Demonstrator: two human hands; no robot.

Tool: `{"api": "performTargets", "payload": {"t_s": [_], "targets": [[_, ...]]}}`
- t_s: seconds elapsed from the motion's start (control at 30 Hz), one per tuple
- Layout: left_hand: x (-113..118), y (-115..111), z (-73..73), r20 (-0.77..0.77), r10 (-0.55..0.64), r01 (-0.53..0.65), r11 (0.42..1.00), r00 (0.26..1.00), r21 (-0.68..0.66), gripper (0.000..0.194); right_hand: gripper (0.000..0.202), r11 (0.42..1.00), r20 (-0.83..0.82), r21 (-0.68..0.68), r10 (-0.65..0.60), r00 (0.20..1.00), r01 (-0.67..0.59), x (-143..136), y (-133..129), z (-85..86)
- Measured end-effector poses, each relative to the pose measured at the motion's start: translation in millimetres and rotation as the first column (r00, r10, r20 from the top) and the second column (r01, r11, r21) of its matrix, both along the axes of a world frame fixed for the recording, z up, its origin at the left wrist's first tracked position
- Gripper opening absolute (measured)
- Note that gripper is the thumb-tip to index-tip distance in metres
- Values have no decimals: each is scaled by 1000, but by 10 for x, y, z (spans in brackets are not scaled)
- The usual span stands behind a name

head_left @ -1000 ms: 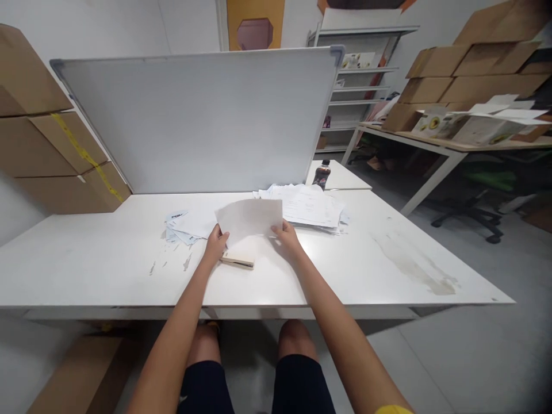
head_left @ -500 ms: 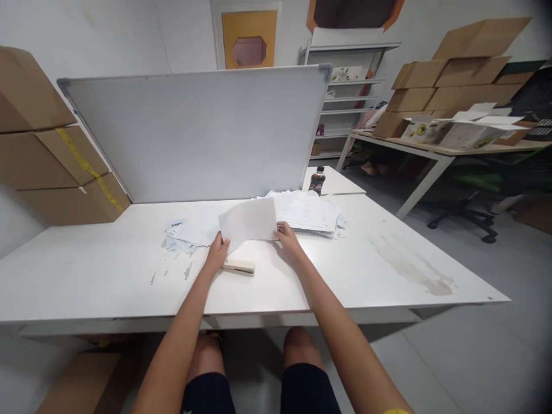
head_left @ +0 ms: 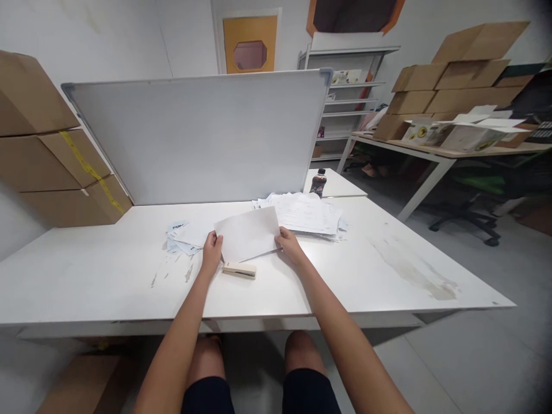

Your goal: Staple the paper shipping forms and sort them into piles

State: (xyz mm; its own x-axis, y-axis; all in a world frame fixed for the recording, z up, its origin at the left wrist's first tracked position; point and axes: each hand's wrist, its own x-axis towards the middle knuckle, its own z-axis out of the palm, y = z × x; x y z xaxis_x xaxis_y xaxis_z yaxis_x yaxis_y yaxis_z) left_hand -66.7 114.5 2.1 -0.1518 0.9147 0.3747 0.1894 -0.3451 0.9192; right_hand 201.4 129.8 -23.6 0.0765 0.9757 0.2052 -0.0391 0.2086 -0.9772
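A blank white sheet of paper (head_left: 248, 233) is held up slightly tilted above the table. My left hand (head_left: 212, 252) is closed on its left edge, and my right hand (head_left: 288, 242) pinches its right edge. Just below the sheet, a cream stapler (head_left: 239, 270) lies on the white table (head_left: 267, 296). Left of my left hand, several papers with blue print (head_left: 181, 238) are spread out. Behind my right hand sits a pile of printed sheets (head_left: 308, 213), its edges uneven.
A whiteboard (head_left: 198, 138) stands along the table's back edge. Beside the pile is a dark bottle (head_left: 318, 183). Cardboard boxes (head_left: 56, 161) are stacked at the left; more boxes (head_left: 457, 92) stand on another table at the right.
The sheet has come down and spread flatter between my hands. My left hand has shifted a little to the left, uncovering more of the stapler.
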Motion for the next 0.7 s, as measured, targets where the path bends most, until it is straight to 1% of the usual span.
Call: {"api": "performTargets", "payload": {"t_s": [0.07,0.17,0.23,0.33,0.4,0.47,0.53,0.6,0.7], "targets": [[-4,7,10,35,56,-56,998,998,-9,30,28,1000,20,-23,10,1000,-9,-1,-13,13],[-17,-10,34,-18,132,-131,990,991,40,28,26,1000,79,-7,13,997,-13,-15,-48,41],[-27,-42,60,-64,182,-174,978,981,115,29,21,997,134,75,-39,990,29,-26,-79,67],[-36,-96,106,-80,287,-264,939,955,219,32,18,965,211,246,-150,966,96,-34,-124,111],[-38,-123,131,-77,350,-320,910,934,263,33,18,947,241,303,-185,953,107,-33,-145,136],[-39,-138,149,-88,378,-336,891,922,306,33,19,943,250,315,-195,948,111,-31,-156,152],[-40,-147,157,-114,375,-316,883,920,347,32,19,944,255,309,-197,947,113,-31,-159,160],[-43,-150,159,-149,365,-293,885,919,361,30,19,946,267,303,-196,943,111,-34,-156,161],[-53,-152,157,-186,374,-291,886,909,361,28,19,950,292,294,-195,936,107,-43,-153,158]]}}
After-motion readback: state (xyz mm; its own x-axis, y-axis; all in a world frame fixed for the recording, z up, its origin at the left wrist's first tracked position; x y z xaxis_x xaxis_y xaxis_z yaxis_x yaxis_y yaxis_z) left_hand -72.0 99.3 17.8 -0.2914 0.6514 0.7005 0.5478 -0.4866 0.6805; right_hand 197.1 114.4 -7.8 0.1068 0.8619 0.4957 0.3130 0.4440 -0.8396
